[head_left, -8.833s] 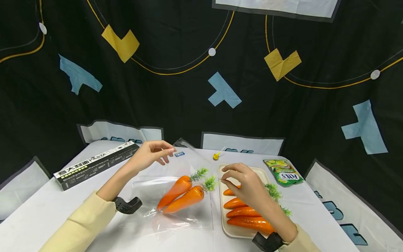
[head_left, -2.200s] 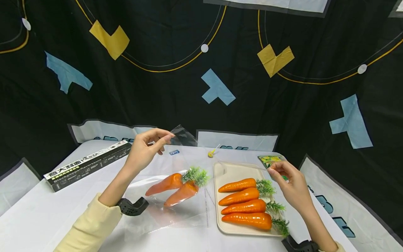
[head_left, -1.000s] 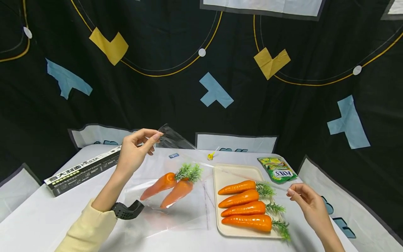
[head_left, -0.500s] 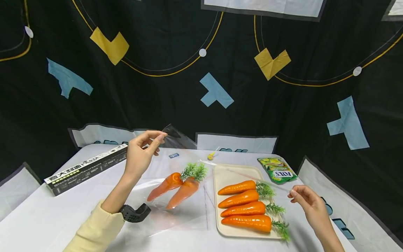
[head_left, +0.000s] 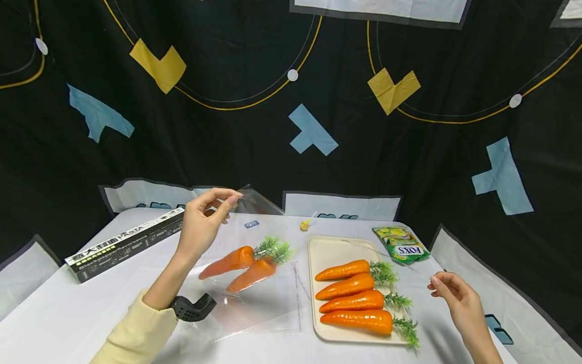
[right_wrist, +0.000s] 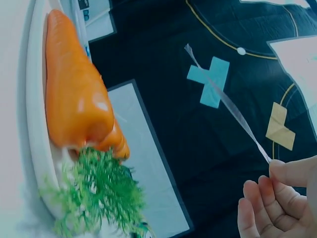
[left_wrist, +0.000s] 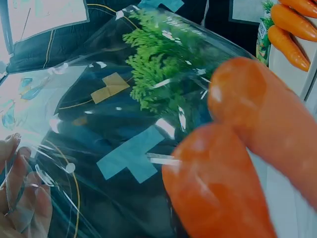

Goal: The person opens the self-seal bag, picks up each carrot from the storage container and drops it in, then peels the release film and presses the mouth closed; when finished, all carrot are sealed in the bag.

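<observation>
I have the left grip [head_left: 202, 222] pinching the clear bag [head_left: 265, 308] by its edge, seemingly to hold it up around the two carrots [head_left: 250, 275] inside. The right grip [head_left: 461, 301] pinches a thin clear strip [right_wrist: 233, 110] out past the tray [head_left: 341, 247], perhaps to draw it taut. Four carrots [head_left: 356, 301] lie abreast in the tray on the counter [head_left: 68, 313], probably for easy reach

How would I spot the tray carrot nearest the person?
On the white table, find the beige tray, right of the clear bag. Four carrots lie there side by side. The target carrot is lowest in the head view, with none between it and the near rim.
</observation>
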`<state>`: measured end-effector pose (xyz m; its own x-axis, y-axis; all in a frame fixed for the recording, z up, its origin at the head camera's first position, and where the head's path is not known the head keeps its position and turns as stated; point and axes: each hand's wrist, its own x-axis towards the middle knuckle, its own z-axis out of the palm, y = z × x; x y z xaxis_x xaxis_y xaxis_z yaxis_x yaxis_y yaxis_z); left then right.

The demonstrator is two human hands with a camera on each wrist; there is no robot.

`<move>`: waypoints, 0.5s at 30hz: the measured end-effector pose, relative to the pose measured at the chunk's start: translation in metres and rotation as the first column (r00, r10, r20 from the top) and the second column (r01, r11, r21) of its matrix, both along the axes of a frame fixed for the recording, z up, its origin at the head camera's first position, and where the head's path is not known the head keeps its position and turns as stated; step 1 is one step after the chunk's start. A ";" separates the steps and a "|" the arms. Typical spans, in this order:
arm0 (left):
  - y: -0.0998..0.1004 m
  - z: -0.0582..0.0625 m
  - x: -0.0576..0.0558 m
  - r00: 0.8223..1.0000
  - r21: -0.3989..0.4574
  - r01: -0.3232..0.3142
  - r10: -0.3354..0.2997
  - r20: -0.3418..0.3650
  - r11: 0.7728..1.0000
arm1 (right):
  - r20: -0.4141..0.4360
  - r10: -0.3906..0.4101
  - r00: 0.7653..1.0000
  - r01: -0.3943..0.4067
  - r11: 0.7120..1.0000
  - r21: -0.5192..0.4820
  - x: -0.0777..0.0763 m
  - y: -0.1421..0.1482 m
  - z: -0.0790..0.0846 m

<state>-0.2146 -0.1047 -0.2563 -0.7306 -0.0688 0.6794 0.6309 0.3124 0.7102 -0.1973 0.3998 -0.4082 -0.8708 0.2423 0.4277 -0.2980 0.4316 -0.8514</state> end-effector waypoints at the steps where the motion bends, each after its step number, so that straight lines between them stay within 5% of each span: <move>1: 0.000 0.001 0.001 1.000 -0.008 0.001 -0.001 0.002 1.000 | -0.013 -0.009 1.000 0.009 1.000 0.012 0.000 0.002 -0.001; 4: 0.000 0.001 0.003 1.000 -0.019 0.000 0.000 0.007 1.000 | 0.038 -0.079 0.996 0.079 0.997 0.023 0.013 -0.011 0.021; 15: 0.000 -0.002 0.003 1.000 -0.016 -0.003 0.003 0.023 1.000 | -0.063 -0.177 0.982 0.182 0.980 0.081 0.012 0.002 0.032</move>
